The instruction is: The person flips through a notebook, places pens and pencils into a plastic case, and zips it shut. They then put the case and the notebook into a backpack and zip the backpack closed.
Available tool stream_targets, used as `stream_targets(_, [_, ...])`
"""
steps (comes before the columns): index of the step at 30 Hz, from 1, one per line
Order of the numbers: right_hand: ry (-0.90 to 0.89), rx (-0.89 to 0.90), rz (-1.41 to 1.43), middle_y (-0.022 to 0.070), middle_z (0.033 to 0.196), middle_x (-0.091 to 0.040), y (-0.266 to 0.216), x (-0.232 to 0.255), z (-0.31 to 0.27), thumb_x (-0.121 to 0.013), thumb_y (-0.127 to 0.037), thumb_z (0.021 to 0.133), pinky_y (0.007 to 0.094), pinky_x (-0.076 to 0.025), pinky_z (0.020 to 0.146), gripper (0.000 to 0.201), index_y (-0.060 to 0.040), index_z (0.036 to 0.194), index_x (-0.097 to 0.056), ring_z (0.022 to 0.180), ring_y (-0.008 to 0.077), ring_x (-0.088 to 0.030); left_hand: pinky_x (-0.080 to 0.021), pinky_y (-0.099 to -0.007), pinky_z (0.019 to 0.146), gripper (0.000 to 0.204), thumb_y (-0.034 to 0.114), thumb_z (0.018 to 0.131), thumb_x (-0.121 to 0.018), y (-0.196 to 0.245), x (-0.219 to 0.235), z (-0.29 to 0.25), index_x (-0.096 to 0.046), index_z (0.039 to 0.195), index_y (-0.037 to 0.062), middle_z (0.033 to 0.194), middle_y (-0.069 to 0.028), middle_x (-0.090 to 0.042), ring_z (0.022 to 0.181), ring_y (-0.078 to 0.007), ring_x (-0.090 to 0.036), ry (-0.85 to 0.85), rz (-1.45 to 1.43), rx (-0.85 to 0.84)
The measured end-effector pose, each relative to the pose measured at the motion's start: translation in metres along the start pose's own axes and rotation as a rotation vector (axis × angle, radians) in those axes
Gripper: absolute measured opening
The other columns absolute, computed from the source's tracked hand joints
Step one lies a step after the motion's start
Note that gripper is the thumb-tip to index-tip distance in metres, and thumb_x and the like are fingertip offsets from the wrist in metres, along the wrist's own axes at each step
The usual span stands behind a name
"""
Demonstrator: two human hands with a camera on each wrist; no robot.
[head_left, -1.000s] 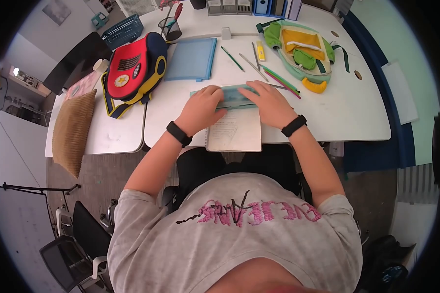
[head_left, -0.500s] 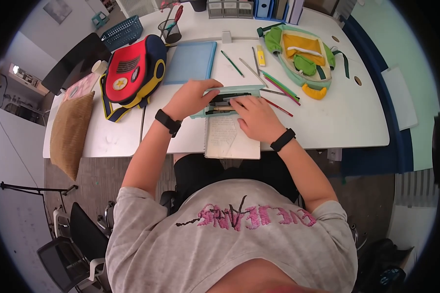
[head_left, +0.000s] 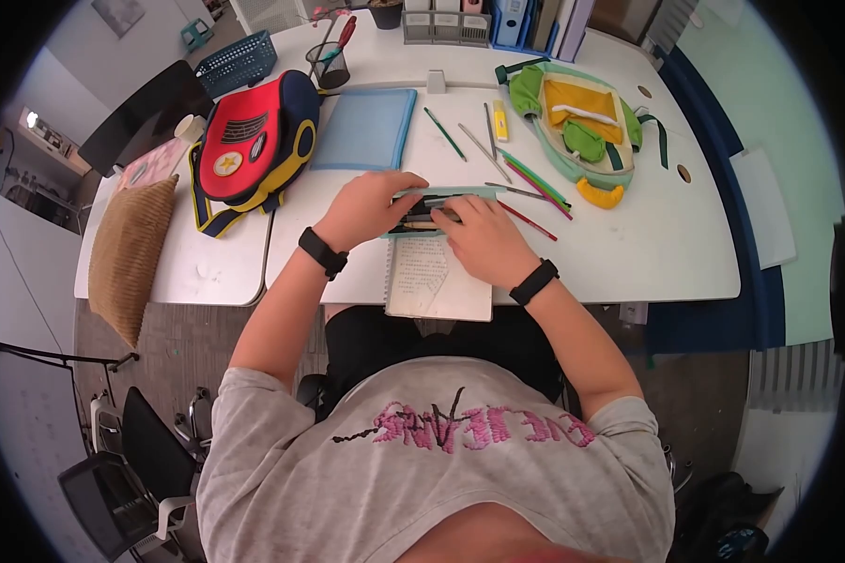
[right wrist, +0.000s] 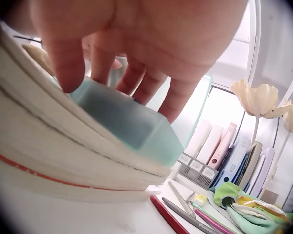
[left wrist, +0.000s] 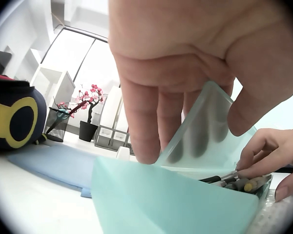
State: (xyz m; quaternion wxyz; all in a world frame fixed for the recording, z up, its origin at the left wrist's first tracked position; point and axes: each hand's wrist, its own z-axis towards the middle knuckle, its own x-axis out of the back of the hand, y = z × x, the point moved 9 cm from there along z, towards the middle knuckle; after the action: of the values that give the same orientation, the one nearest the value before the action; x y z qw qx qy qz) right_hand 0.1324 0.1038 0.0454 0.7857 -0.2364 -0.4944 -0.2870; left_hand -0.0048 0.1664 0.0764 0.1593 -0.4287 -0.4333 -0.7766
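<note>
A translucent teal pencil case [left wrist: 176,200] lies open above a spiral notebook [head_left: 438,281], holding several pens and pencils [left wrist: 256,183]. The left hand [head_left: 364,211] holds its raised lid [left wrist: 210,131], with the thumb on one side and the fingers behind it in the left wrist view. The right hand [head_left: 488,241] has its fingertips among the pens inside the case. In the right wrist view the right hand [right wrist: 136,48] reaches over the near wall of the case [right wrist: 132,122]; whether it pinches a pen is hidden there.
Right of the case lie a red pencil [head_left: 528,221], several coloured pencils [head_left: 535,183] and a yellow highlighter [head_left: 500,122]. A green-yellow bag [head_left: 582,122] is at the back right. Left are a blue folder [head_left: 363,129], a red backpack [head_left: 244,141] and a brown cushion [head_left: 133,253].
The case, closed under both hands a second ago, is now open. The left hand moved to its lid, the right hand into it. A red pencil has come into view at its right.
</note>
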Motion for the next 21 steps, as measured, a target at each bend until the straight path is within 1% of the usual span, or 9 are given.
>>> stream_targets(2, [0.03,0.009,0.043,0.0065,0.123,-0.06,-0.006,0.014,-0.001,-0.071,-0.009,0.084,0.0422,-0.047,0.098,0.043,-0.007,0.128,-0.067,0.12,0.0259,-0.057,-0.055,-0.0428,0.092,0.033,0.018,0.097,-0.07,0.003,-0.004,-0.007,-0.071,0.128,0.0078,0.116,-0.0187,-0.074,0.107,-0.0385,-0.069,-0.029,-0.014,-0.036])
stream_targets(3, [0.06,0.015,0.087,0.0072,0.123,-0.061,-0.008,0.021,-0.003,-0.072,-0.009,0.084,0.0435,-0.047,0.098,0.043,-0.0075,0.127,-0.068,0.12,0.0266,-0.057,-0.055,-0.0428,0.092,0.033,0.018,0.097,-0.07,0.005,-0.005,-0.011,-0.071,0.128,0.0078,0.116,-0.0187,-0.074,0.107,-0.0385,-0.069,-0.029,-0.011,-0.037])
stream_targets(5, [0.093,-0.012,0.163,0.0083,0.125,-0.061,0.005,0.03,-0.018,-0.072,-0.008,0.083,0.0451,-0.047,0.1,0.045,-0.0078,0.128,-0.068,0.121,0.0279,-0.058,-0.055,-0.043,0.096,0.043,0.024,0.097,-0.07,0.016,-0.007,-0.023,-0.066,0.138,0.0116,0.132,-0.0177,-0.068,0.119,-0.0366,-0.065,-0.001,0.052,-0.12])
stream_targets(6, [0.122,-0.04,0.241,0.0094,0.128,-0.062,0.013,0.035,-0.024,-0.072,-0.008,0.083,0.0467,-0.047,0.101,0.046,-0.0081,0.129,-0.067,0.122,0.0291,-0.058,-0.049,-0.0465,0.108,0.06,0.03,0.096,-0.072,0.01,-0.02,-0.03,-0.055,0.15,0.0116,0.147,-0.0202,-0.058,0.134,-0.0404,-0.056,-0.078,0.135,-0.135])
stream_targets(9, [0.197,-0.109,0.101,0.0119,0.137,-0.062,0.021,0.056,-0.028,-0.073,-0.008,0.083,0.046,-0.047,0.105,0.052,-0.0099,0.135,-0.067,0.126,0.0335,-0.058,-0.041,-0.051,0.117,0.072,0.034,0.094,-0.074,0.018,-0.029,-0.045,-0.046,0.157,0.0114,0.157,-0.0205,-0.049,0.143,-0.0438,-0.047,-0.077,0.272,-0.164])
stream_targets(10, [0.147,-0.098,0.076,0.0118,0.145,-0.06,0.025,0.042,-0.033,-0.073,-0.009,0.083,0.0453,-0.047,0.109,0.054,-0.0087,0.137,-0.066,0.131,0.0347,-0.057,-0.032,-0.0595,0.12,0.082,0.044,0.094,-0.073,0.013,-0.038,-0.048,-0.039,0.161,0.0113,0.164,-0.02,-0.039,0.15,-0.0447,-0.038,-0.135,0.278,-0.128])
stream_targets(13, [0.066,-0.098,0.151,0.0121,0.147,-0.06,0.027,0.016,-0.043,-0.072,-0.011,0.086,0.0456,-0.046,0.113,0.053,-0.0078,0.138,-0.065,0.135,0.0359,-0.055,-0.027,-0.0642,0.121,0.087,0.052,0.094,-0.07,0.021,-0.048,-0.058,-0.037,0.163,0.0113,0.167,-0.022,-0.034,0.151,-0.0456,-0.035,-0.116,0.481,-0.119])
stream_targets(17, [0.041,-0.166,0.159,0.0121,0.151,-0.058,0.024,0.009,-0.047,-0.071,-0.013,0.089,0.0446,-0.046,0.114,0.051,-0.0071,0.14,-0.064,0.14,0.0357,-0.053,-0.024,-0.0689,0.12,0.094,0.064,0.093,-0.064,0.017,-0.055,-0.058,-0.034,0.164,0.0117,0.17,-0.0219,-0.03,0.154,-0.0448,-0.032,-0.114,0.535,-0.137])
stream_targets(21, [0.077,-0.193,0.124,0.0125,0.149,-0.059,0.024,0.009,-0.049,-0.071,-0.014,0.089,0.0412,-0.053,0.106,0.048,-0.0063,0.136,-0.066,0.139,0.0325,-0.055,-0.027,-0.0681,0.119,0.099,0.073,0.089,-0.061,0.018,-0.058,-0.056,-0.036,0.163,0.013,0.169,-0.0195,-0.031,0.153,-0.0428,-0.033,-0.123,0.532,-0.127])
